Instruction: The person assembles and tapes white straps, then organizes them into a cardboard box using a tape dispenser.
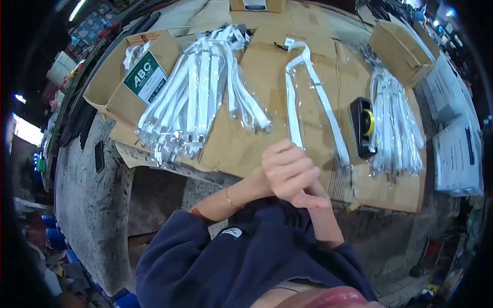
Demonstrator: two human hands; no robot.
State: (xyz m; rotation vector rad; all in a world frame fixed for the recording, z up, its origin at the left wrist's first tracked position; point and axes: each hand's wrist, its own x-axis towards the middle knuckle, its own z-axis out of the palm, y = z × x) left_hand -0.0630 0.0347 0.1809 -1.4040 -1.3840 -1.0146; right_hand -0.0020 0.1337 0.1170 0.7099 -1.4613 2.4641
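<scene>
My left hand [290,173], with a thin bracelet on its wrist, is closed over the table's near edge. Its fingers are curled and its thumb points right. My right forearm [326,220] rises behind it; the right hand is mostly hidden, so its fingers cannot be read. Whether anything is between the hands does not show. Just beyond them a single white strap [322,97] in a clear plastic sleeve lies folded on cardboard [257,154]. To the left is a pile of bagged white straps [197,87], and to the right a second bunch [393,123].
A black tape dispenser [363,128] with a yellow core stands beside the right bunch. An open carton [115,92] holds a green ABC-labelled card [146,78]. Another carton [403,54] sits at back right, near white packages [457,154]. A phone-like dark object [99,156] lies left.
</scene>
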